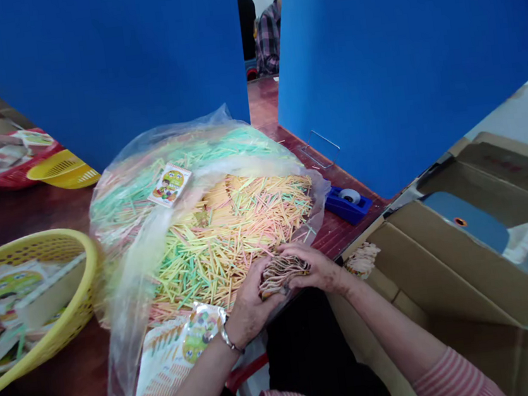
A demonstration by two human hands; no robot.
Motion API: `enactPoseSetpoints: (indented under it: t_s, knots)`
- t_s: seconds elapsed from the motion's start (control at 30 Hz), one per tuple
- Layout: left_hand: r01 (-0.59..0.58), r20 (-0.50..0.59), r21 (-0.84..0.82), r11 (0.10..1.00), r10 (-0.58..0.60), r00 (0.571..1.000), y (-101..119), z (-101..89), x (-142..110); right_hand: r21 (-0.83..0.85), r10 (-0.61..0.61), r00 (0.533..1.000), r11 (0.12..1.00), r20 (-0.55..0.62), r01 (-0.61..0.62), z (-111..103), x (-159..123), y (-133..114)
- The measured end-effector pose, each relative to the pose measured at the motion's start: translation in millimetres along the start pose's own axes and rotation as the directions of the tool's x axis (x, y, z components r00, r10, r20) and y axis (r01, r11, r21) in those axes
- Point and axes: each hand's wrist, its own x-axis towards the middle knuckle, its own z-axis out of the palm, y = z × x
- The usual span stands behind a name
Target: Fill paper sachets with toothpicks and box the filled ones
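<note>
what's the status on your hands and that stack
Left hand and right hand closed around stack of thin packets; held over near edge of straw pile; nothing visible between hands and stack.

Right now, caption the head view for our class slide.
Left hand and right hand cradle a wavy-edged bundle beside a clear bag heaped with colourful strips.
</note>
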Motion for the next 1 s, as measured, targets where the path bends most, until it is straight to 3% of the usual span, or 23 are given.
enactPoseSetpoints:
  t_s: [0.1, 0.27, 0.4, 0.67, 0.83, 1.0]
  knots:
    - [0.029, 0.024, -0.038, 0.999, -0.028, 0.999, -3.8, 1.5, 0.8, -0.044, -0.019, 1.0, 0.999, -0.01, 0.018, -2.7, 0.1, -3.3]
    - [0.026, 0.02, -0.057, 0.998, -0.025, 0.999, -4.5, 5.8, 1.8, 0.004, 0.089, 0.992, 0.996, -0.088, -0.089, 5.4, -3.1, -19.5]
    - [-0.04, -0.03, -0.021, 0.999, 0.039, 0.999, -2.3, 5.1, 1.3, 0.001, 0.015, 0.99, 1.0, -0.141, -0.014, 11.0, -2.3, -21.0]
    - [-0.02, -0.017, 0.038, 0.999, 0.02, 1.0, -15.5, 4.1, 2.7, -0.09, -0.025, 0.999, 0.996, 0.033, 0.028, -0.7, 3.0, -9.9]
    - [-0.046, -0.004, 0.088, 0.995, 0.047, 0.999, -18.3, 6.8, 6.6, -0.25, 0.052, 0.989, 0.968, 0.136, -0.017, -13.1, 8.3, -32.3]
    - [-0.024, 0.022, 0.179, 0.984, 0.02, 1.0, -23.9, 6.9, 8.6, -0.523, 0.018, 0.987, 0.85, 0.16, 0.069, 4.6, 14.9, -50.0]
